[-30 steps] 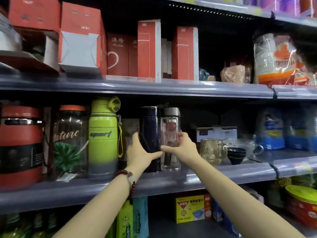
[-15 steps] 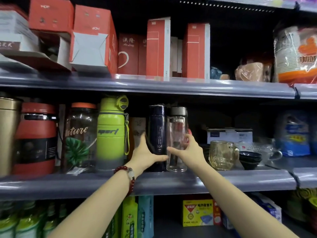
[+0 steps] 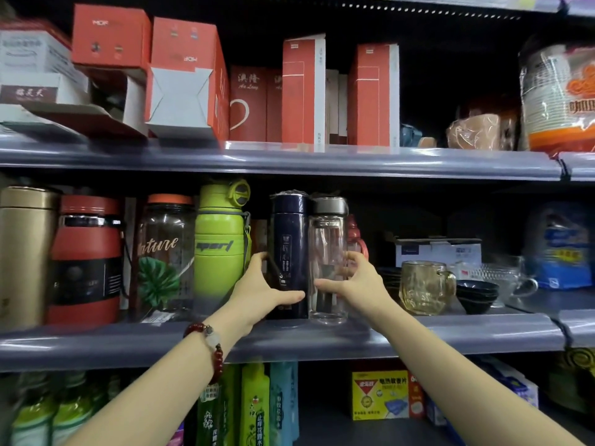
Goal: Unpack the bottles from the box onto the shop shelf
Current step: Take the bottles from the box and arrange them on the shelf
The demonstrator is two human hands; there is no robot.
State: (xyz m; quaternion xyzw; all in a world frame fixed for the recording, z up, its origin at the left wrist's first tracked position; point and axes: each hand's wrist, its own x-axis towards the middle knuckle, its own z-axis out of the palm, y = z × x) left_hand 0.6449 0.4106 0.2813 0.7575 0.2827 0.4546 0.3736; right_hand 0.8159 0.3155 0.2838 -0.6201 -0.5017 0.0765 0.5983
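Fingers (image 3: pixel 257 262) of the left hand (image 3: pixel 260 288) wrap the navy bottle (image 3: pixel 288 252), the right hand (image 3: pixel 360 281) cups the clear bottle (image 3: pixel 328 252) at its 3 o'clock on the middle shelf (image 3: pixel 418 333); nudge both back evenly, keeping them upright.

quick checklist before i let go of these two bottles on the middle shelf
1. Dark blue bottle upright on the shelf: ok.
2. Clear bottle upright, beside the blue one: ok.
3. Left hand on the blue bottle, right hand on the clear one: ok.
4. Bases fully behind the shelf lip: cannot tell.
5. Gap to the amber glass mug: ok.
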